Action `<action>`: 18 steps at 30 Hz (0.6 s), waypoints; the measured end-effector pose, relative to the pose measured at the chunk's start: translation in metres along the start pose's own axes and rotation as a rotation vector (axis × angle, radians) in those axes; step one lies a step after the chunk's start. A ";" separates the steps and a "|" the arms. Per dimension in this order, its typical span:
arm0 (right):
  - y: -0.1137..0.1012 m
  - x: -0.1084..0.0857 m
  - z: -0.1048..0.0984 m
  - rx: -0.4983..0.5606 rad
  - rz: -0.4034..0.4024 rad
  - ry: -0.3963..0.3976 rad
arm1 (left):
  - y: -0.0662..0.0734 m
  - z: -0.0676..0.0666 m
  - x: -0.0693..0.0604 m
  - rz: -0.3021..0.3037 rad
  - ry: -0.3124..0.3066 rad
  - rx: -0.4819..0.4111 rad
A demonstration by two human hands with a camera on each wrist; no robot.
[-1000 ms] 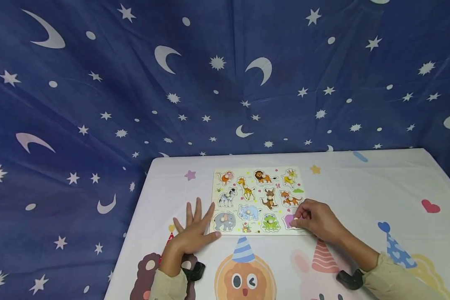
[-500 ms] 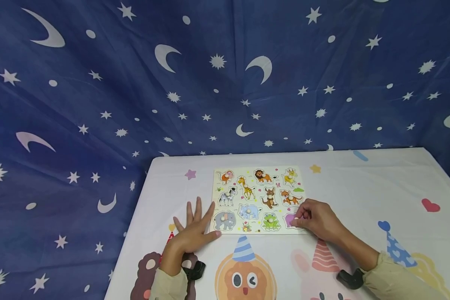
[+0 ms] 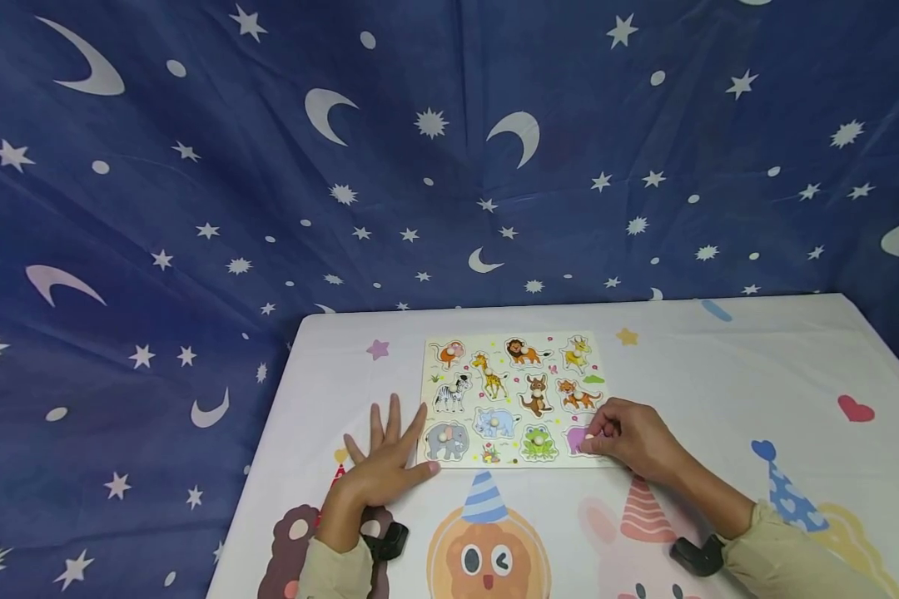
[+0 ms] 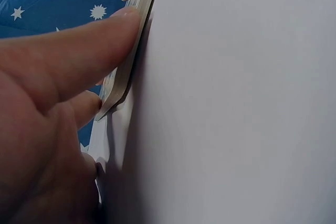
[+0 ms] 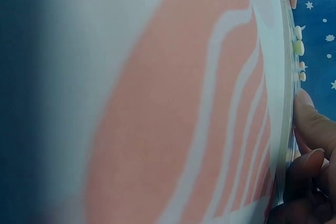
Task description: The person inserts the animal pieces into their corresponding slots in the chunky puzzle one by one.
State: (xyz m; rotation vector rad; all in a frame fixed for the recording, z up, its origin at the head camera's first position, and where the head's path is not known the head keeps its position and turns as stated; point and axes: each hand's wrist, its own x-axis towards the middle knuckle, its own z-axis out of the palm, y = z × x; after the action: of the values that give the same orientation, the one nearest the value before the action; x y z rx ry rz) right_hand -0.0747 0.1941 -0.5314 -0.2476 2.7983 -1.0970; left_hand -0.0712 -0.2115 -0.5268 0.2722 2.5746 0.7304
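Observation:
A cream knob puzzle board point(image 3: 475, 339) with animal pieces lies on the table. My right hand point(image 3: 637, 437) pinches the purple animal piece point(image 3: 575, 440) at the board's lower right corner; the fingers hide part of it and its knob. With fingers spread, my left hand point(image 3: 382, 476) rests at the lower left corner. In the left wrist view, the left thumb point(image 4: 105, 40) touches the board's edge point(image 4: 119, 80). Beside the purple piece sits a green frog piece point(image 3: 538, 443), and near the left hand a grey elephant piece point(image 3: 457, 445).
A white cloth point(image 3: 719, 374) printed with cartoon animals, party hats and shapes covers the table. Behind and to the left hangs a dark blue curtain point(image 3: 419, 66) with moons and stars. Several other animal pieces, such as the zebra point(image 3: 450, 397), sit in the board.

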 end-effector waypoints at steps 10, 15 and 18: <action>0.001 -0.001 0.001 0.040 0.049 -0.044 | 0.000 0.003 -0.004 -0.005 0.000 -0.014; 0.001 0.000 -0.004 0.079 0.053 -0.064 | 0.001 0.003 -0.005 0.006 0.006 -0.030; 0.003 -0.002 -0.006 0.101 0.052 -0.065 | 0.001 0.002 -0.005 0.007 0.002 -0.035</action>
State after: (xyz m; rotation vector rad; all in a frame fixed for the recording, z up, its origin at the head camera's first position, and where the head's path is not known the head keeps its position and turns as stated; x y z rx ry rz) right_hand -0.0743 0.2009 -0.5289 -0.1953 2.6677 -1.1921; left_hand -0.0656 -0.2111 -0.5264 0.2692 2.5610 0.7775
